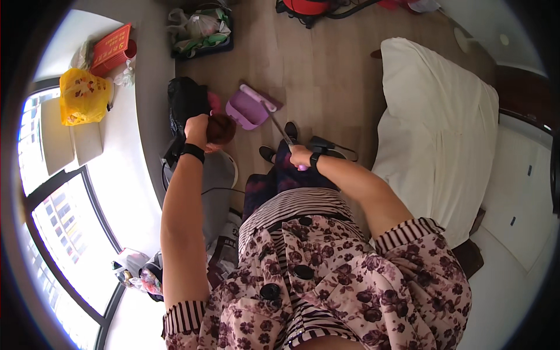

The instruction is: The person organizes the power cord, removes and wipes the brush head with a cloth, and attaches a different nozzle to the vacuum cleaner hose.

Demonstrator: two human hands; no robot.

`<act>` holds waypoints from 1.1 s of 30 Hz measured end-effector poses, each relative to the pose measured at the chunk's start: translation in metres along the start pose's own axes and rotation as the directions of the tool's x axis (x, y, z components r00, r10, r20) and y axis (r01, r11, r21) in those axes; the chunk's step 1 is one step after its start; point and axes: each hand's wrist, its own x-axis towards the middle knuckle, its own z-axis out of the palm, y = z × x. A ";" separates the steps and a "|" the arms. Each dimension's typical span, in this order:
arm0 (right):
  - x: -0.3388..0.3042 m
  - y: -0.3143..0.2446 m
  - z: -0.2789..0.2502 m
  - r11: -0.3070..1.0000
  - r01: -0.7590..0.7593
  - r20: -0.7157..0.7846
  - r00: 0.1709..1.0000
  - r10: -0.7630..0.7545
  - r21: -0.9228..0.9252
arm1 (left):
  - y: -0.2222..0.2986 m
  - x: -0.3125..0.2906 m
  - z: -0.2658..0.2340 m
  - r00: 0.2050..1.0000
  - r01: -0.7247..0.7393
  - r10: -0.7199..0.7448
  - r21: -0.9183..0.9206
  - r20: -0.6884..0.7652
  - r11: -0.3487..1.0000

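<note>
My left hand [198,129] is closed on a round reddish-brown object [221,129], whose kind I cannot make out. Next to it stands a black plastic bag [185,99], with something pink [215,104] at its side. The fingers of my right hand [301,157] wrap round the purple-ended grip of a thin grey stick [282,129]. This stick slants away to a pale pink bar [256,98] that lies across a purple dustpan [247,111] on the floor. Whether the stick belongs to the dustpan or to a brush, I cannot tell.
A grey rounded object [219,181] and a cable are below my left hand. A white-covered bed or cushion [437,134] fills the right side. Far off are a crate of bags [201,32] and a red-and-black machine [308,7]. A yellow bag [84,96] rests on the left windowsill.
</note>
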 end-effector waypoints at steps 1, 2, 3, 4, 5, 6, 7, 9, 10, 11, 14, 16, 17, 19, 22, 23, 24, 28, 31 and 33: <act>-0.011 -0.002 -0.010 0.997 -0.016 0.013 1.000 0.015 0.069 | -0.008 0.011 -0.003 0.994 -0.108 0.105 0.156 0.028 0.982; -0.016 0.005 -0.022 0.987 -0.045 0.017 0.999 0.043 0.153 | 0.001 0.015 -0.002 0.991 -0.133 0.127 0.166 0.044 0.977; -0.020 0.019 -0.035 0.983 -0.040 0.021 0.999 0.037 0.179 | 0.009 0.015 0.004 0.978 -0.206 0.205 0.317 0.039 0.926; -0.025 0.032 -0.045 0.982 -0.040 0.034 0.999 0.034 0.185 | 0.014 0.014 0.007 0.958 -0.269 0.282 0.459 0.041 0.847; -0.038 0.039 -0.051 0.988 -0.024 0.036 0.999 0.018 0.150 | -0.010 0.021 0.000 0.743 -0.556 0.612 0.758 0.270 0.341; -0.052 0.045 -0.052 0.995 0.008 0.048 0.999 -0.013 0.095 | -0.038 0.032 -0.004 0.903 -0.389 0.415 0.620 0.111 0.682; -0.067 0.089 -0.051 0.985 -0.063 0.024 0.998 0.060 0.157 | -0.018 0.004 0.023 0.721 -0.606 0.614 0.722 0.322 0.333; -0.091 0.118 -0.050 0.977 -0.005 0.021 1.000 0.001 0.213 | -0.050 0.000 0.014 0.787 -0.576 0.548 0.658 0.284 0.486; -0.094 0.130 -0.049 0.975 0.004 0.015 1.000 -0.008 0.221 | -0.064 -0.003 0.006 0.862 -0.505 0.490 0.320 0.132 0.802; -0.093 0.154 -0.042 0.932 0.005 -0.004 1.000 -0.004 0.362 | -0.058 -0.016 0.009 0.962 -0.270 0.264 0.111 0.064 0.957; -0.108 0.197 -0.028 0.811 0.031 -0.055 0.998 0.001 0.584 | -0.073 -0.044 0.004 0.998 0.054 -0.050 -0.123 0.032 0.991; -0.119 0.224 -0.022 0.624 -0.009 -0.071 0.992 0.103 0.782 | -0.092 -0.055 0.001 0.994 0.111 -0.110 -0.142 0.012 0.984; -0.122 0.235 -0.022 0.623 -0.012 -0.064 0.993 0.099 0.782 | -0.099 -0.059 0.003 0.993 0.119 -0.115 -0.204 0.029 0.972; -0.122 0.248 -0.025 0.488 -0.060 -0.058 0.973 0.223 0.871 | -0.137 -0.062 -0.007 0.983 -0.150 0.165 -0.165 0.085 0.975; -0.110 0.293 -0.017 0.401 -0.029 -0.127 0.925 0.357 0.915 | -0.103 -0.089 0.009 0.994 0.068 -0.042 -0.266 0.102 0.962; -0.105 0.295 -0.023 0.435 -0.062 -0.120 0.918 0.378 0.898 | -0.109 -0.087 0.006 0.994 0.078 -0.055 -0.266 0.092 0.961; -0.093 0.304 -0.028 0.446 -0.069 -0.114 0.922 0.371 0.893 | -0.117 -0.082 0.001 0.993 0.115 -0.104 -0.258 0.055 0.959; -0.037 0.330 -0.047 0.378 0.121 -0.205 0.960 0.192 0.918 | -0.108 -0.071 -0.006 0.996 0.081 -0.071 -0.206 0.055 0.975; 0.014 0.350 -0.056 0.844 0.474 -0.434 0.834 -0.340 0.249 | -0.088 -0.057 0.005 0.996 0.039 -0.021 -0.225 0.084 0.974; 0.032 0.265 -0.070 0.718 0.655 -0.378 0.619 -0.689 -0.236 | -0.106 -0.053 -0.003 0.983 0.176 -0.183 -0.224 -0.010 0.959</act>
